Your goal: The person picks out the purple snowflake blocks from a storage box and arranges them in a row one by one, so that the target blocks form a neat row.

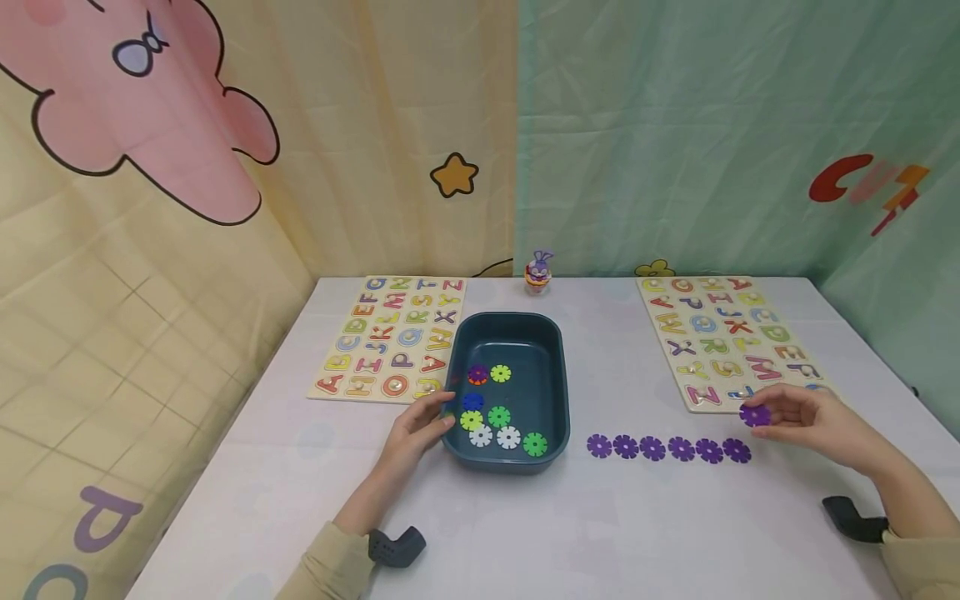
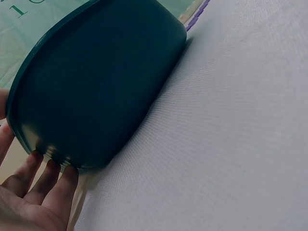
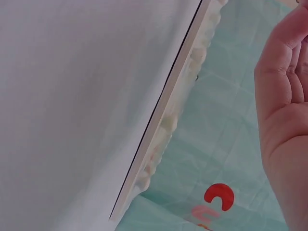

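My right hand (image 1: 813, 421) pinches a purple snowflake disc (image 1: 754, 415) between thumb and fingers, just above the right end of a row of several purple snowflake discs (image 1: 681, 448) on the table. In the right wrist view the right hand (image 3: 286, 101) shows only partly, and its disc is out of sight. My left hand (image 1: 415, 429) holds the left side of a dark teal plastic bin (image 1: 555, 392), fingers against its outer wall (image 2: 96, 91) in the left wrist view. Inside lie loose discs: white (image 1: 508, 437), green (image 1: 535, 444), yellow (image 1: 500, 373), blue (image 1: 472, 402), and purple over orange (image 1: 477, 374).
Alphabet puzzle boards lie on either side, one at the back left (image 1: 386, 337) and one at the back right (image 1: 727, 342), close beyond my right hand. A small rabbit figure (image 1: 537, 272) stands at the table's back edge. Printed curtains (image 1: 637, 125) hang behind.
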Demonstrator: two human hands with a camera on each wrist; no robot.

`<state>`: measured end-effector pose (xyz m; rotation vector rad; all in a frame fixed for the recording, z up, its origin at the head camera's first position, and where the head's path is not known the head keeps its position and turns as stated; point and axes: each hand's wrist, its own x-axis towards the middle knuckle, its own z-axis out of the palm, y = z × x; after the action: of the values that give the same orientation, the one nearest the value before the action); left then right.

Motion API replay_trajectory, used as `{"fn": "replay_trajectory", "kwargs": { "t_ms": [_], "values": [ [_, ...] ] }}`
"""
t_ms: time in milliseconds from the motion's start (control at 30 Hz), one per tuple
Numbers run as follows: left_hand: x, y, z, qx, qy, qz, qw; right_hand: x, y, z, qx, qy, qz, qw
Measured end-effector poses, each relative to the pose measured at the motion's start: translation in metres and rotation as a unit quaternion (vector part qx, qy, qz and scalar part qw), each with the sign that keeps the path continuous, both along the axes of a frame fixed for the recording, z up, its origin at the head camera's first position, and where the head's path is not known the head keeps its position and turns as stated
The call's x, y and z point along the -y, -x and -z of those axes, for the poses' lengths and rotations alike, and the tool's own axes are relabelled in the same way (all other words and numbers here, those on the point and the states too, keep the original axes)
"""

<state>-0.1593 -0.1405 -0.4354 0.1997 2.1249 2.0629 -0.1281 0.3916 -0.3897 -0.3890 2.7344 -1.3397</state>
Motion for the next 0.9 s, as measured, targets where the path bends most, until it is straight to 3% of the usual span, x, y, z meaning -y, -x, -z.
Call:
{"fn": "replay_trajectory", "kwargs": {
  "t_ms": [233,433,900],
  "values": [
    [0.000,-0.001,0.000,-0.001,0.001,0.000,1.0000,-0.012,-0.001,0.010,-0.005,-0.006,0.012,0.9999],
    [0.001,-0.001,0.000,0.001,0.011,-0.005,0.9999,-0.016,-0.001,0.016,0.016,-0.012,0.022,0.9996],
    [0.000,0.000,-0.002,0.003,0.007,0.000,1.0000,-0.020,-0.003,0.027,0.039,-0.086,0.025,0.9952]
  ]
}}
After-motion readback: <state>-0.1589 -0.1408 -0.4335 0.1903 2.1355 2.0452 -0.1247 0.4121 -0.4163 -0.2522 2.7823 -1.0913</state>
